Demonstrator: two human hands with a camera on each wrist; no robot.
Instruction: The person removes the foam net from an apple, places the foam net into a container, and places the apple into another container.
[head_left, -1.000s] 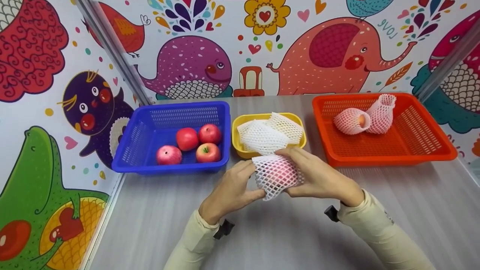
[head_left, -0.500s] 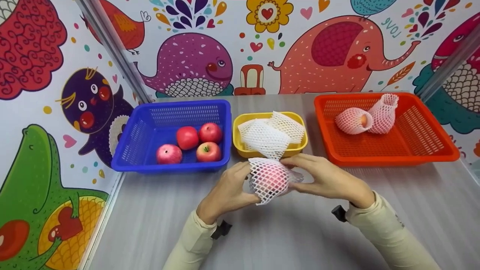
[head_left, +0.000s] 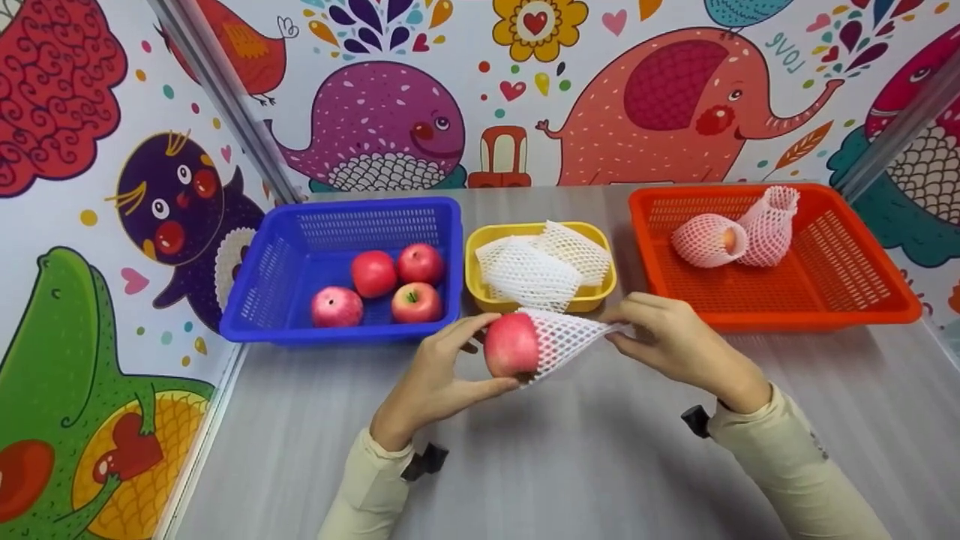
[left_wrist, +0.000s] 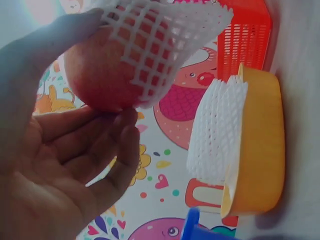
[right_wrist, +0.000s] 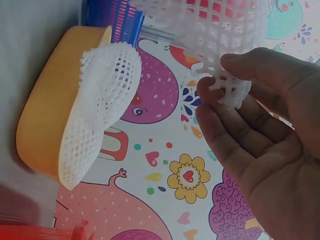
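Observation:
A red apple (head_left: 511, 346) is held by my left hand (head_left: 439, 373), thumb below and fingers at its upper side in the head view. White foam netting (head_left: 564, 337) covers the apple's right part and tapers to a stretched end. My right hand (head_left: 679, 345) pinches that end between thumb and fingers, which the right wrist view shows close up. In the left wrist view the apple's bare skin (left_wrist: 95, 75) shows between thumb and fingertips. Behind the hands stands a yellow basket (head_left: 474, 294) with several white foam nets (head_left: 525, 270) in it.
At the left, a blue basket (head_left: 300, 339) holds several red apples (head_left: 373, 274). A red basket (head_left: 780, 324) at the right contains two net-wrapped apples (head_left: 707, 240). All stand on a grey table (head_left: 570, 465), with cartoon-printed walls behind and at the left.
The right hand has moved right, drawing the netting's end out to a point. The apple's left side, covered by netting before, is now bare. The left hand has shifted slightly left.

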